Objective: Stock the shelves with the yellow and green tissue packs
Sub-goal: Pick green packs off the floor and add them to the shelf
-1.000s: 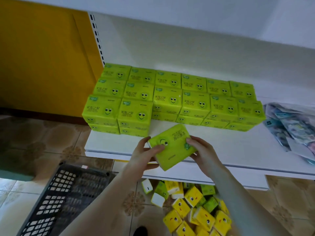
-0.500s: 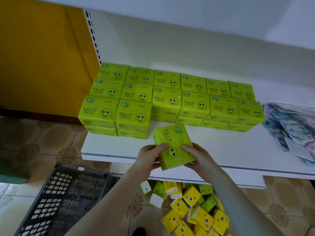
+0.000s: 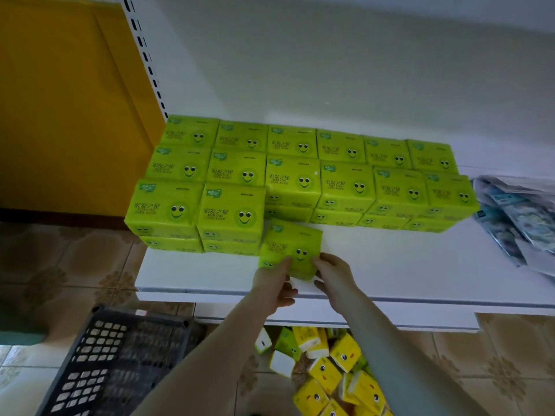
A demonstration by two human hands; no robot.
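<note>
left fingers [image 3: 284, 262] curl over the near left corner of one green pack [image 3: 289, 246], thumb under its near edge: a pinch. right fingers [image 3: 320, 261] do the same at the near right corner, thumb tucked below. left hand [image 3: 274, 280] and right hand [image 3: 334, 276] sit side by side, apart, both forearms reaching up from the bottom of the view.

green pack: smiley face up, on the white shelf [image 3: 390, 265] in the front row, just beside the two-high stack at the left. cannot tell if its near edge lies flat on the shelf or is a little raised.

stacked green packs [image 3: 303, 178]: three rows deep along the shelf's back and left, faces up.

wrapped goods [image 3: 516, 217] lie at the shelf's right end.

below the shelf, on the tiled floor [image 3: 54, 265]: a heap of yellow packs [image 3: 333, 373] with a few green ones mixed in. black crate [image 3: 120, 358] at lower left. yellow panel [image 3: 66, 115] left of the shelving.
</note>
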